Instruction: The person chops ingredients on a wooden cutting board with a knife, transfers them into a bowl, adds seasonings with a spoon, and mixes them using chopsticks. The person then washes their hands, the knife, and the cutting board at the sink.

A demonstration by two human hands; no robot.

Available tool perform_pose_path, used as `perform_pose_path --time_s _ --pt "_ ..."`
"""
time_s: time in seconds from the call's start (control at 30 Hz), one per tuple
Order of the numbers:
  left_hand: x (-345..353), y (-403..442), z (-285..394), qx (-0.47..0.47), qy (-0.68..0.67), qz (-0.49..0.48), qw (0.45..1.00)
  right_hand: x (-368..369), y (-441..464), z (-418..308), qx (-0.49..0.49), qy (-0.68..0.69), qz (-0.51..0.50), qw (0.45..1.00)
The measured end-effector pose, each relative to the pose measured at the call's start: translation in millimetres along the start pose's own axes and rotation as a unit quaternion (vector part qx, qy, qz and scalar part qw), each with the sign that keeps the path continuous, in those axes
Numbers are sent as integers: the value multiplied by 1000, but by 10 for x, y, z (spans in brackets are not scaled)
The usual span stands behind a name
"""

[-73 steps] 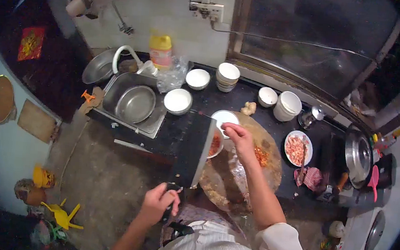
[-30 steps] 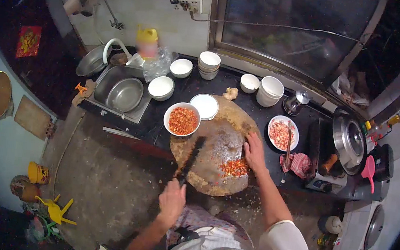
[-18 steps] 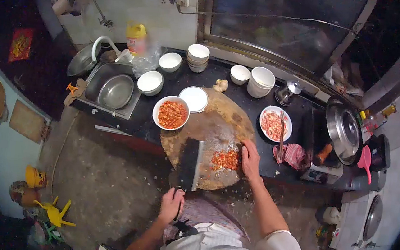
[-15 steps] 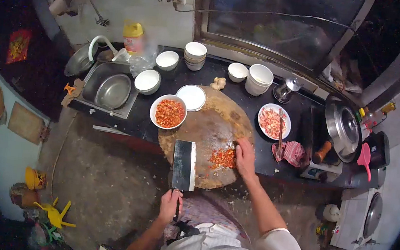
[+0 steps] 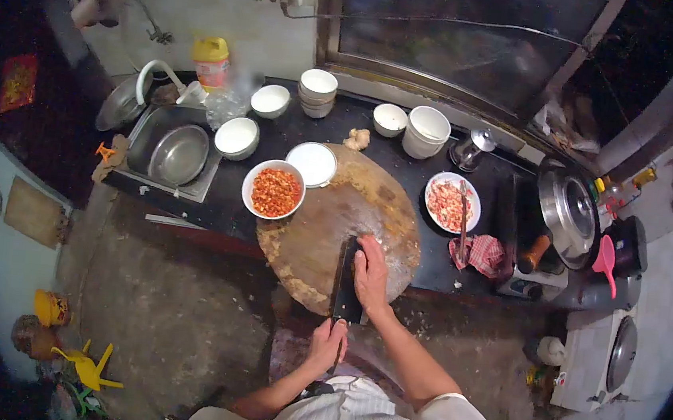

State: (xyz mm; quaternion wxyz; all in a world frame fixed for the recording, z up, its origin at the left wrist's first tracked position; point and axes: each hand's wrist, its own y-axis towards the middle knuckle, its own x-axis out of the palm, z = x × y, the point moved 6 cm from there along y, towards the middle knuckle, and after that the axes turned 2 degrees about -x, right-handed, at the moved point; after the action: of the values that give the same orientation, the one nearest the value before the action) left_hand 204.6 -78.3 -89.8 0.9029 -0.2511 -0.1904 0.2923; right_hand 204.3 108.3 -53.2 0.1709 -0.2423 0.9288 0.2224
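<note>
Cleaver [image 5: 348, 299] gripped in left hand [image 5: 328, 345], right hand [image 5: 371, 279] against blade [image 5: 344, 279].

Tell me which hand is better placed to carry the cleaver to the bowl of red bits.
Left, I'd say: the left hand already grips the cleaver, and the bowl sits toward that side. The right hand lies along the blade.

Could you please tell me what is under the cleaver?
Below the cleaver, held in the left hand, is the round chopping board. What lies directly beneath the cleaver and the right hand beside it is covered.
</note>
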Motion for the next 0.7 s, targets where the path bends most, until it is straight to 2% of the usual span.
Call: perform_pose_path --time_s 0.13,0.27,0.4,0.5,0.53,0.63,0.67,0.7 --pt "-308 -99 508 17 3 38 999 261 344 -637 -62 24 -27 997" --pt "-671 -71 1237 84 -56 89 991 758 858 -1198 -148 76 -66 984" --pt "-1089 108 1745 80 -71 158 982 1298 1119 -1682 -221 55 -109 968" --pt "-1334 145 1928 65 -89 158 981 1687 1305 -1573 -244 52 -139 958" --pt "-1398 120 1929 56 -92 150 983 1754 1347 -1501 -223 49 -139 964" --pt "-1554 -16 1967 42 -96 138 985 1851 1326 -1266 -228 -10 -142 963" --pt "-1608 -50 1970 43 -100 140 984 1876 1361 -1157 -193 -60 -150 968" --pt "-1674 -79 1952 44 -104 142 983 1844 1342 -1119 -217 -62 -144 964"
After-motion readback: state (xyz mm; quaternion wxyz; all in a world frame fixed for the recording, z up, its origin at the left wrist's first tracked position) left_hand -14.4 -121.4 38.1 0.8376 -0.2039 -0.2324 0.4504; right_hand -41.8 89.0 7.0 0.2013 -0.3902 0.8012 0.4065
